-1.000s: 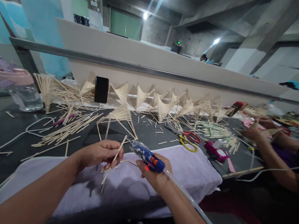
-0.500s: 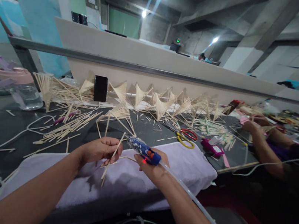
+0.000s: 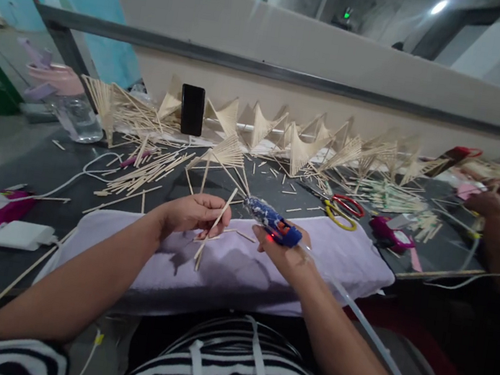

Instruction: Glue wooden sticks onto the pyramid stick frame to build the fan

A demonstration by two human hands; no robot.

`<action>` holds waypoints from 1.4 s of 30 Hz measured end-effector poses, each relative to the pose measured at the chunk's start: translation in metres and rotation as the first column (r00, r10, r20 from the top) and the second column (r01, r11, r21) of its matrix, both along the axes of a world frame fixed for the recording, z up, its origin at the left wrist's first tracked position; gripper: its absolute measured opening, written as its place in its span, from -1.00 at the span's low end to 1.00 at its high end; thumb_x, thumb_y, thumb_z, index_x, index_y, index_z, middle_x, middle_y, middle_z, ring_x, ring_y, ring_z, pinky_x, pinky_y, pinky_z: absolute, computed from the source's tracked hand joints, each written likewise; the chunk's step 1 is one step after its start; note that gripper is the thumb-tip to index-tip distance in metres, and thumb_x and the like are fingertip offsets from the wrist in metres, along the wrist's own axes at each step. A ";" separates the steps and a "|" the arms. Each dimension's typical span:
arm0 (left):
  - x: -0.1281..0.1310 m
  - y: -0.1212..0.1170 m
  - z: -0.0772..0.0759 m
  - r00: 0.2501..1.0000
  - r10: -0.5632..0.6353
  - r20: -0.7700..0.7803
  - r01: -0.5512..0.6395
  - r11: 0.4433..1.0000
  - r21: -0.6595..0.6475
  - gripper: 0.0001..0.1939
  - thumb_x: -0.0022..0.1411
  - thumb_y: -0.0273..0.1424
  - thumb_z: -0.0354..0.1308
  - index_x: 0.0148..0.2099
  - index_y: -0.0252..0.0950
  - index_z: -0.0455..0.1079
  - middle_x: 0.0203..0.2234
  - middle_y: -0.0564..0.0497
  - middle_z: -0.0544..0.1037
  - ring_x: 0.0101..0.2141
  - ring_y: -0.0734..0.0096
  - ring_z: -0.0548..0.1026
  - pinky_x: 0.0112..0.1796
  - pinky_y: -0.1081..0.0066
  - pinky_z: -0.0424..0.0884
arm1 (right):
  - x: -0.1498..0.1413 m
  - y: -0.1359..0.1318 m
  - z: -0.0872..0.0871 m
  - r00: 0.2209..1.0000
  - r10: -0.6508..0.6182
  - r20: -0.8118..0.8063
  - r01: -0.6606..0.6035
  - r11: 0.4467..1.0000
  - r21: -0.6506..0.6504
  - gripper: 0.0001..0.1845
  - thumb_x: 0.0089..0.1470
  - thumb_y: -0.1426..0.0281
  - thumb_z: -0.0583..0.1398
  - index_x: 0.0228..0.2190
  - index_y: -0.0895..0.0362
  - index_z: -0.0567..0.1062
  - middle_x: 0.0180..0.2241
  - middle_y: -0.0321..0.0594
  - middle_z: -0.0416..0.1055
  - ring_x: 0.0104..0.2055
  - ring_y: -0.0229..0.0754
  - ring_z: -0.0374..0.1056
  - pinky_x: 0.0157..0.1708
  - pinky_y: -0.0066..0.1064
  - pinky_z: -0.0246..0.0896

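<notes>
My left hand (image 3: 198, 216) is closed around a few thin wooden sticks (image 3: 217, 221), one slanting up past the fingertips and others crossing below it. My right hand (image 3: 285, 246) grips a blue hot glue gun (image 3: 268, 217), its whitish, glue-crusted nozzle pointing left toward the sticks. A small red light glows on the gun, and a long clear glue stick (image 3: 378, 338) trails from its back. Both hands are above a lavender towel (image 3: 338, 257). Just beyond them stands a fan-shaped stick frame (image 3: 224, 157).
Loose sticks (image 3: 148, 175) lie on the dark table at left. Several finished stick frames (image 3: 307, 149) line the back, with a phone (image 3: 192, 110) and water bottle (image 3: 68, 101). Scissors (image 3: 340, 210) and a magenta device (image 3: 391, 233) lie right. Another person's hand (image 3: 496, 205) works at far right.
The view has tilted down, so the scene sits higher and slightly right, and a striped garment now shows. Both hands keep their holds, with the glue gun's tip still close to the sticks.
</notes>
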State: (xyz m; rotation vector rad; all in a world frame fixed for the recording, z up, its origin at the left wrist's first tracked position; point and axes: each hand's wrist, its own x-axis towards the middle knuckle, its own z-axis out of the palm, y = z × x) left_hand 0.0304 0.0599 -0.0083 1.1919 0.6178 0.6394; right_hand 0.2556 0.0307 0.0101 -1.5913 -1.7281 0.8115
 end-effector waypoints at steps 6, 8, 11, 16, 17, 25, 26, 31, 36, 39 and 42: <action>-0.001 0.003 -0.004 1.000 -0.028 0.008 0.028 0.999 0.022 -0.74 0.13 -0.25 0.11 -0.35 -0.39 0.36 -0.68 0.01 0.41 -0.73 0.59 0.27 -0.70 0.59 0.17 | 0.000 -0.004 0.005 0.999 0.033 -0.035 -0.031 0.998 0.056 -0.72 -0.16 0.17 0.20 -0.63 0.14 0.41 -0.65 -0.27 0.40 -0.59 -0.23 0.31 -0.56 -0.45 0.19; -0.001 0.004 -0.005 1.000 -0.028 0.008 0.028 0.999 0.038 -0.74 0.14 -0.25 0.10 -0.35 -0.39 0.36 -0.68 0.01 0.40 -0.73 0.59 0.27 -0.70 0.59 0.17 | 0.001 -0.005 0.004 0.998 0.058 -0.026 -0.055 0.993 0.102 -0.71 -0.15 0.16 0.20 -0.61 0.15 0.42 -0.63 -0.24 0.41 -0.55 -0.21 0.33 -0.54 -0.44 0.20; -0.002 0.004 -0.004 1.000 -0.018 0.017 0.017 0.998 0.057 -0.74 0.13 -0.25 0.10 -0.35 -0.39 0.35 -0.68 0.01 0.40 -0.74 0.58 0.27 -0.71 0.59 0.17 | 0.000 -0.005 0.004 0.998 0.068 -0.018 -0.065 0.991 0.119 -0.70 -0.16 0.16 0.20 -0.60 0.16 0.43 -0.63 -0.22 0.42 -0.53 -0.18 0.34 -0.53 -0.42 0.21; -0.002 0.004 -0.005 0.999 -0.030 0.025 0.028 0.998 0.054 -0.76 0.15 -0.27 0.08 -0.34 -0.39 0.35 -0.68 0.01 0.41 -0.74 0.59 0.27 -0.71 0.59 0.18 | -0.004 -0.004 0.006 0.999 0.051 -0.001 -0.050 0.994 0.100 -0.72 -0.16 0.18 0.20 -0.60 0.16 0.43 -0.63 -0.21 0.41 -0.53 -0.17 0.34 -0.53 -0.40 0.22; -0.002 0.004 -0.005 0.999 -0.032 0.026 0.030 0.998 0.053 -0.76 0.16 -0.27 0.08 -0.34 -0.39 0.35 -0.67 0.01 0.41 -0.74 0.59 0.27 -0.71 0.59 0.19 | -0.005 -0.003 0.006 0.999 0.050 -0.001 -0.050 0.994 0.094 -0.73 -0.17 0.18 0.20 -0.59 0.16 0.43 -0.62 -0.21 0.42 -0.53 -0.16 0.34 -0.53 -0.40 0.23; -0.001 0.005 -0.007 1.000 -0.021 0.018 0.020 0.999 0.050 -0.75 0.16 -0.27 0.08 -0.33 -0.40 0.34 -0.67 0.02 0.40 -0.74 0.61 0.26 -0.72 0.61 0.19 | -0.001 -0.002 0.004 0.999 0.048 0.000 -0.048 0.993 0.112 -0.70 -0.15 0.16 0.19 -0.61 0.15 0.41 -0.63 -0.23 0.40 -0.54 -0.18 0.33 -0.55 -0.41 0.21; -0.001 0.005 -0.007 1.000 -0.020 0.018 0.019 0.999 0.050 -0.76 0.16 -0.27 0.08 -0.33 -0.40 0.34 -0.67 0.02 0.41 -0.74 0.61 0.26 -0.72 0.62 0.19 | 0.001 -0.002 0.003 0.999 0.051 0.000 -0.051 0.992 0.120 -0.70 -0.15 0.15 0.19 -0.61 0.15 0.41 -0.63 -0.23 0.40 -0.55 -0.19 0.32 -0.55 -0.41 0.20; 0.000 0.004 -0.005 1.000 -0.022 0.011 0.022 0.999 0.044 -0.76 0.15 -0.27 0.09 -0.34 -0.38 0.34 -0.67 0.02 0.41 -0.73 0.61 0.27 -0.71 0.61 0.20 | 0.003 0.000 -0.006 0.999 0.039 -0.013 -0.037 0.988 0.147 -0.67 -0.15 0.11 0.20 -0.64 0.12 0.38 -0.67 -0.29 0.34 -0.61 -0.25 0.24 -0.60 -0.42 0.14; 0.000 0.004 -0.004 1.000 -0.029 0.011 0.029 0.999 0.034 -0.76 0.15 -0.26 0.09 -0.35 -0.38 0.34 -0.67 0.02 0.41 -0.74 0.61 0.26 -0.71 0.61 0.19 | 0.001 0.000 -0.009 0.998 0.017 -0.056 -0.008 0.989 0.149 -0.66 -0.18 0.11 0.22 -0.67 0.12 0.36 -0.69 -0.32 0.29 -0.63 -0.29 0.17 -0.63 -0.44 0.10; 0.001 0.003 -0.004 1.000 -0.017 0.003 0.017 0.999 0.031 -0.75 0.14 -0.26 0.10 -0.35 -0.39 0.34 -0.67 0.02 0.41 -0.74 0.61 0.27 -0.71 0.61 0.19 | 0.000 0.000 -0.010 0.997 -0.018 -0.071 0.025 0.995 0.100 -0.65 -0.22 0.11 0.23 -0.70 0.12 0.34 -0.71 -0.32 0.27 -0.65 -0.29 0.15 -0.65 -0.43 0.07; 0.001 0.003 -0.004 1.000 -0.017 0.003 0.017 0.999 0.040 -0.75 0.14 -0.26 0.10 -0.35 -0.39 0.35 -0.68 0.02 0.40 -0.74 0.61 0.26 -0.71 0.61 0.18 | -0.001 0.000 -0.010 0.994 -0.036 -0.101 0.041 0.998 0.047 -0.66 -0.23 0.12 0.24 -0.70 0.12 0.35 -0.73 -0.30 0.28 -0.67 -0.27 0.17 -0.67 -0.43 0.08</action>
